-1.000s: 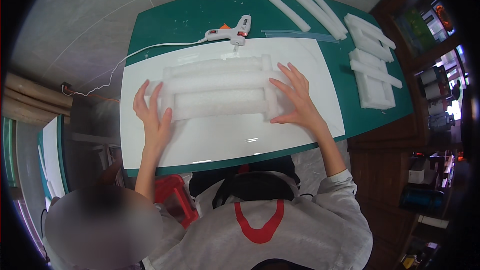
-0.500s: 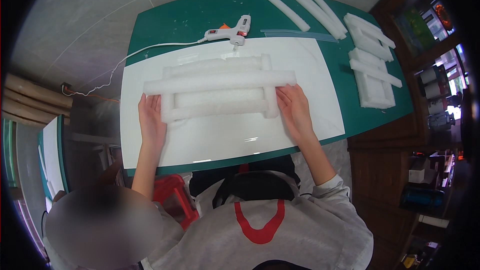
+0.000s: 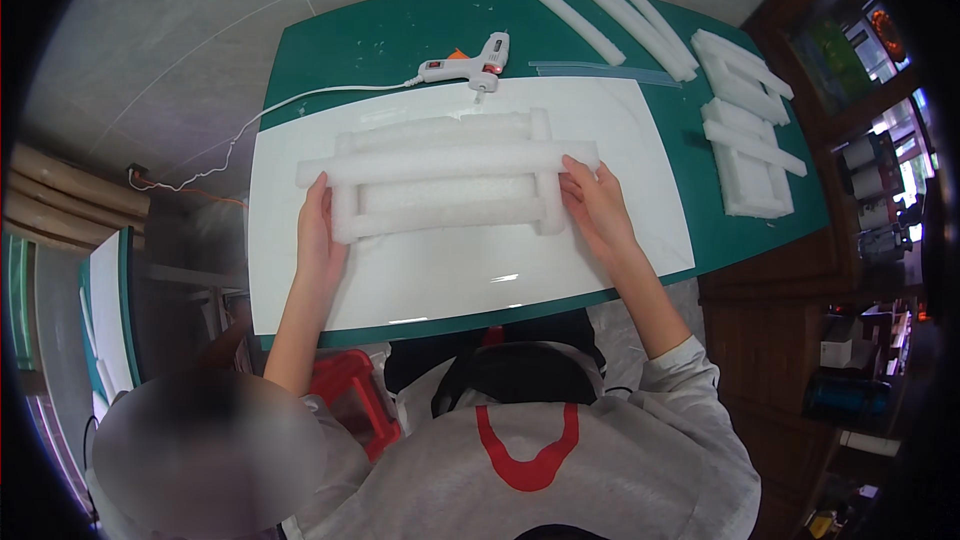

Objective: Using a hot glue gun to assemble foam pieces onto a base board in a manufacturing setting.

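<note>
Head view: hands (image 3: 460,220) on foam frame (image 3: 445,175)

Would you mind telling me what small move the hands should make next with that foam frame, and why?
Probably press the long foam strip down onto the frame. It lies across both uprights, the left hand and right hand sit at its ends, and the glue gun is set aside.

The person wears a light grey sweatshirt with a red curved marking on the chest. The sleeves are pushed up, leaving the forearms, left hand (image 3: 318,240) and right hand (image 3: 597,205) bare.
</note>
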A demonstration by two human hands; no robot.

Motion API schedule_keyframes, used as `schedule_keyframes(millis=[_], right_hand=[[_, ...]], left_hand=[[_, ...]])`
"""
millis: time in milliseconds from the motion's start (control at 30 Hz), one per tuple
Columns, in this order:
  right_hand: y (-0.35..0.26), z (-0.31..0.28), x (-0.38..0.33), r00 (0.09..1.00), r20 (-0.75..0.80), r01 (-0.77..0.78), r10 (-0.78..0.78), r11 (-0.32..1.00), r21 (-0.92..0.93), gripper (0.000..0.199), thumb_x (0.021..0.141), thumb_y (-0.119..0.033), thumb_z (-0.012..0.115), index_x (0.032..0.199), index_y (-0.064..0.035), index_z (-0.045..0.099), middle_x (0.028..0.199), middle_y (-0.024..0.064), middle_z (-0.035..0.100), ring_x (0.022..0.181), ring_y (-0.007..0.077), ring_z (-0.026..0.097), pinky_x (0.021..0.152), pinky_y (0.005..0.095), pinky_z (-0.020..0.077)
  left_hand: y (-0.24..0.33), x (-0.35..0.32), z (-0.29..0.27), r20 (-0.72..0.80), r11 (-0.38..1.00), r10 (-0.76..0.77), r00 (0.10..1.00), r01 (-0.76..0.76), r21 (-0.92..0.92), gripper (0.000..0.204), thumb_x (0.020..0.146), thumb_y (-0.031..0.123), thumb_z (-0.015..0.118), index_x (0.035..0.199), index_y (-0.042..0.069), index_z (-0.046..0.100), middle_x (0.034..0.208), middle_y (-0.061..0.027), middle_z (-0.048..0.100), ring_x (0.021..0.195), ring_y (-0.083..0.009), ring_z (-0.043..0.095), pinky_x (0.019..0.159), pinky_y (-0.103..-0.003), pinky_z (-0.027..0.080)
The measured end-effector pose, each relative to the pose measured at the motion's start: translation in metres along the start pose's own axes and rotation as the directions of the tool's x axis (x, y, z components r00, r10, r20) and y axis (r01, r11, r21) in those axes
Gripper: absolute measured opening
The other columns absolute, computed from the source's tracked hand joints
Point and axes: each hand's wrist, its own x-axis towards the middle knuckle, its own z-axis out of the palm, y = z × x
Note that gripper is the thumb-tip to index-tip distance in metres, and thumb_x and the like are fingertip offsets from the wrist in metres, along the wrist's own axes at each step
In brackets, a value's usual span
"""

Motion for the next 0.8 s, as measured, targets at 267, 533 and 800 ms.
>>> schedule_keyframes(millis=[267, 533, 800], right_hand=[[0.007, 0.004, 0.003, 0.995, -0.051, 0.083, -0.086, 0.994, -0.065, 0.035, 0.08, -0.015, 0.058, 0.107, -0.0004, 0.043, 0.094, 0.0075, 0.053, 0.086, 0.0137, 0.052, 0.08, 0.0253, 0.0404], [0.013, 0.024, -0.003, 0.986, -0.113, 0.119, -0.118, 0.993, -0.004, 0.044, 0.08, -0.018, 0.058, 0.112, 0.0007, 0.035, 0.098, 0.0101, 0.05, 0.089, 0.0162, 0.051, 0.079, 0.0282, 0.0423], [0.016, 0.029, -0.003, 0.966, -0.209, 0.148, -0.149, 0.989, -0.024, 0.052, 0.078, -0.018, 0.059, 0.117, -0.001, 0.028, 0.102, 0.0125, 0.047, 0.091, 0.017, 0.048, 0.08, 0.0296, 0.0421]], left_hand=[[-0.002, 0.0, 0.004, -0.06, 1.0, -0.012, 0.998, 0.012, -0.003, 0.04, 0.085, 0.027, 0.048, 0.114, 0.0, 0.044, 0.109, -0.0076, 0.051, 0.102, -0.0172, 0.048, 0.088, -0.031, 0.038], [-0.008, 0.004, 0.0, -0.04, 0.999, 0.001, 0.999, -0.003, -0.05, 0.036, 0.085, 0.026, 0.048, 0.109, -0.001, 0.047, 0.105, -0.0081, 0.052, 0.098, -0.0171, 0.05, 0.084, -0.031, 0.04], [-0.007, 0.001, 0.007, -0.089, 1.0, 0.001, 0.996, -0.003, -0.02, 0.034, 0.085, 0.025, 0.047, 0.106, -0.001, 0.048, 0.101, -0.0085, 0.053, 0.093, -0.0175, 0.052, 0.081, -0.031, 0.042]])
